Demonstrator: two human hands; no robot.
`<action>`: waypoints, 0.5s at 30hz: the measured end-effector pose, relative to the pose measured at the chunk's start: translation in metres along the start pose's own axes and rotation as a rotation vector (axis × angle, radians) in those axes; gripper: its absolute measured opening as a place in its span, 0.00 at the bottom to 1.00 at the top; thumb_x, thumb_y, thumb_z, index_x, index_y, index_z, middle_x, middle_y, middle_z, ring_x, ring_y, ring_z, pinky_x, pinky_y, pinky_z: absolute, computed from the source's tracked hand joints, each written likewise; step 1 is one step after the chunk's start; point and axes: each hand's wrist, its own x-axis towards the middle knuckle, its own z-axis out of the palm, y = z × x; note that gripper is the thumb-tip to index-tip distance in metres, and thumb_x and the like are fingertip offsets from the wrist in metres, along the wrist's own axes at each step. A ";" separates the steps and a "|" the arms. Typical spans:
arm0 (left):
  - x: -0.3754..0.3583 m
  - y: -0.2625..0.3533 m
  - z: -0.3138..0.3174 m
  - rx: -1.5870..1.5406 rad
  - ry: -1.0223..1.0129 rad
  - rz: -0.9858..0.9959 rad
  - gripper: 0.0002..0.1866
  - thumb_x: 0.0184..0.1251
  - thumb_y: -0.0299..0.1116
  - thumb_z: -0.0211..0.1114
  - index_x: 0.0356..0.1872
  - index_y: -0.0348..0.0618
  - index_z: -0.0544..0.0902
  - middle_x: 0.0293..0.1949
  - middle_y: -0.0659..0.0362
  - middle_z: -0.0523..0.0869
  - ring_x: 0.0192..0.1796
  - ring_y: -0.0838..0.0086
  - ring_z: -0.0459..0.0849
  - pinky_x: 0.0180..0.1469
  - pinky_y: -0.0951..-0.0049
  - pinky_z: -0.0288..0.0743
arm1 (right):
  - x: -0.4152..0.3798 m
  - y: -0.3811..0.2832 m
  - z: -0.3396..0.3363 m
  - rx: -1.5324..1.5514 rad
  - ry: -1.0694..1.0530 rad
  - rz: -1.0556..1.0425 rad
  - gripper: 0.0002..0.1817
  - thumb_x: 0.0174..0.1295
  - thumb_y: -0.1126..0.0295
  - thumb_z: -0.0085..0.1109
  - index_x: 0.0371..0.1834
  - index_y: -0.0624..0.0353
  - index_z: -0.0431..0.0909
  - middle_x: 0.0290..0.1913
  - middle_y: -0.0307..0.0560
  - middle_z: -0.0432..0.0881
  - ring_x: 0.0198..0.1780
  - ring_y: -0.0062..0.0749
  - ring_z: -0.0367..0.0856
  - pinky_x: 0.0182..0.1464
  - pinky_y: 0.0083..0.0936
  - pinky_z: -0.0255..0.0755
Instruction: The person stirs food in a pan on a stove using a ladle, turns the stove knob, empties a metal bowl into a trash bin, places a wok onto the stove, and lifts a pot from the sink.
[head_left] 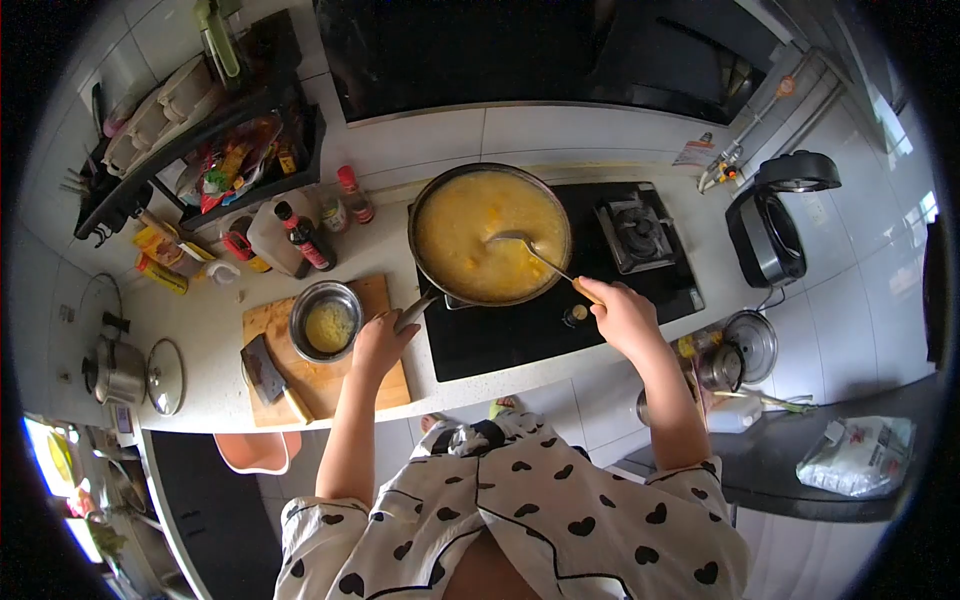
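Observation:
A large wok (414, 248) full of cloudy yellow soup (470, 225) with orange chunks sits over the left burner of the black gas stove (480, 345). My left hand (380, 342) is closed around the wok's handle (418, 311). In my right hand (622, 312) is the wooden-ended handle of a metal ladle (545, 262), whose bowl dips into the soup near the middle. Left of my left hand, a steel bowl (297, 325) with a pale yellow mixture stands on a wooden cutting board (378, 292). A cleaver (264, 370) lies on the board's left part.
Behind the board stand a dark sauce bottle (304, 238) and a red-capped jar (354, 195). The right burner (638, 232) has no pot on it. A black appliance (768, 235) is at the far right. A pot (118, 370) and a glass lid (165, 377) are at left.

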 end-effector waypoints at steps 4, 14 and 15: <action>0.000 0.000 0.000 -0.013 0.014 0.013 0.24 0.57 0.49 0.62 0.43 0.37 0.79 0.36 0.44 0.82 0.42 0.51 0.81 0.45 0.57 0.73 | 0.013 0.009 0.019 0.041 0.049 -0.022 0.22 0.56 0.70 0.55 0.57 0.42 0.74 0.40 0.54 0.80 0.41 0.47 0.81 0.43 0.39 0.75; 0.003 -0.007 0.007 -0.055 0.010 0.019 0.22 0.58 0.49 0.61 0.43 0.39 0.79 0.35 0.44 0.83 0.41 0.50 0.81 0.44 0.56 0.74 | 0.039 -0.003 0.043 0.119 0.048 0.051 0.22 0.57 0.69 0.55 0.58 0.44 0.73 0.41 0.52 0.80 0.45 0.46 0.79 0.46 0.38 0.73; 0.003 -0.007 0.007 -0.049 0.010 0.020 0.22 0.58 0.49 0.61 0.43 0.39 0.79 0.35 0.44 0.83 0.41 0.50 0.81 0.44 0.56 0.74 | 0.041 -0.005 0.046 0.114 0.051 0.047 0.22 0.58 0.69 0.54 0.58 0.44 0.72 0.41 0.53 0.80 0.44 0.47 0.80 0.46 0.39 0.74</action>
